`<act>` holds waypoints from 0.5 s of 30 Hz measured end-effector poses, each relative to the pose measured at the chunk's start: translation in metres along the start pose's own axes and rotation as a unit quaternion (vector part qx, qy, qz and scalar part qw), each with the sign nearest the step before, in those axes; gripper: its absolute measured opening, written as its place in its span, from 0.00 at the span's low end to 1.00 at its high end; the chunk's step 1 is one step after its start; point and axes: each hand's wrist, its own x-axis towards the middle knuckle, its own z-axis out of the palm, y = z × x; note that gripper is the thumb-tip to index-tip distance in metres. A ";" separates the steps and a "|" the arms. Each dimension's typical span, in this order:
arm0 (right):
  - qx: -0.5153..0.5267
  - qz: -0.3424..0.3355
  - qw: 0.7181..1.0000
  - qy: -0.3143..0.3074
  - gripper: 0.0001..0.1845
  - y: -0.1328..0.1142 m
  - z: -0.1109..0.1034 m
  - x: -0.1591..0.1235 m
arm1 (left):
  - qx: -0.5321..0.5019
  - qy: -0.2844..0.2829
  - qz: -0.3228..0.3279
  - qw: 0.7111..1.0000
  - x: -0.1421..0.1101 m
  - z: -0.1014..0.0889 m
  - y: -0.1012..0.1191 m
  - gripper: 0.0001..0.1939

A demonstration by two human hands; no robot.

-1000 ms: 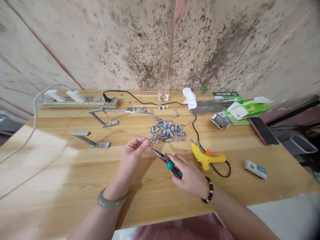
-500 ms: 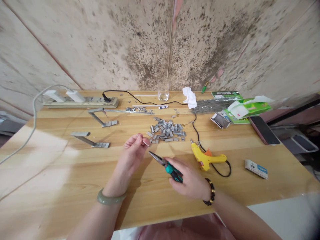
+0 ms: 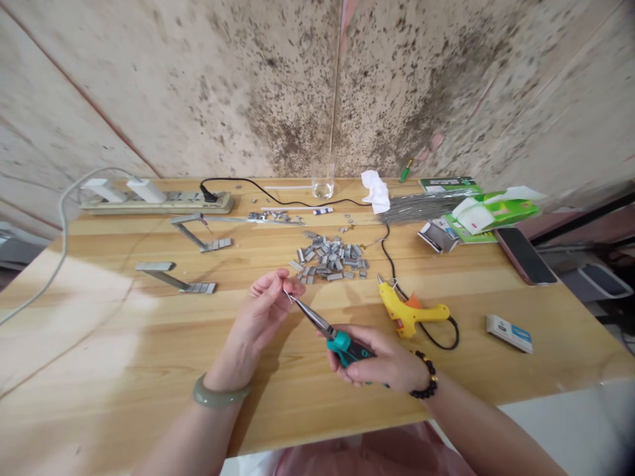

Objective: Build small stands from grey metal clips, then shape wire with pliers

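My left hand [image 3: 268, 305] pinches a small, thin, silvery metal piece [image 3: 288, 295] between thumb and fingers. Wrapped in my right hand [image 3: 380, 360] are long-nose pliers [image 3: 342, 347] with teal and black handles. Their narrow jaws point up and left, and the tips meet the metal piece at my left fingertips. Whether the jaws clamp it is too small to tell. Just beyond my hands lies a pile of short grey metal pieces [image 3: 331, 258] that look like staple strips. Two bent shapes built of similar pieces, a nearer one [image 3: 171, 277] and a farther one [image 3: 191, 231], stand to the left.
A yellow glue gun [image 3: 409, 311] lies right of the pliers, its black cord running back. Further right are a small box [image 3: 508, 334] and a phone [image 3: 526, 256]. Behind stand a glass of water [image 3: 323, 188], crumpled tissue [image 3: 376, 192], thin metal rods [image 3: 426, 207] and a power strip [image 3: 163, 203].
The pliers' tips have moved left to the small metal piece, and my right hand has turned its grip on the handles. My left hand has stayed nearly in place.
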 end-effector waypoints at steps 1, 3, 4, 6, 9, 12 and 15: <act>0.001 0.001 1.000 -0.001 0.28 0.000 0.000 0.000 | 0.002 0.000 -0.001 1.000 0.000 0.000 0.000 0.12; 0.002 -0.001 1.000 -0.003 0.28 0.001 -0.001 0.000 | 0.005 0.000 -0.002 1.000 0.000 0.000 0.000 0.12; 0.004 -0.003 1.000 -0.004 0.28 0.002 -0.001 0.000 | 0.007 -0.001 -0.002 1.000 0.000 0.000 0.000 0.12; 0.006 -0.010 1.000 -0.005 0.28 0.003 -0.001 0.001 | 0.013 -0.008 -0.002 1.000 0.000 0.000 -0.001 0.12; 0.003 -0.016 1.000 -0.005 0.27 0.003 -0.001 0.002 | 0.025 -0.020 0.005 0.999 0.001 0.000 -0.001 0.11; -0.007 -0.020 1.000 0.001 0.27 0.005 -0.002 0.003 | 0.034 -0.018 0.008 0.999 0.001 0.000 -0.002 0.10; -0.012 -0.022 1.000 0.007 0.26 0.007 -0.002 0.004 | 0.040 -0.014 0.008 0.999 0.002 -0.002 -0.002 0.10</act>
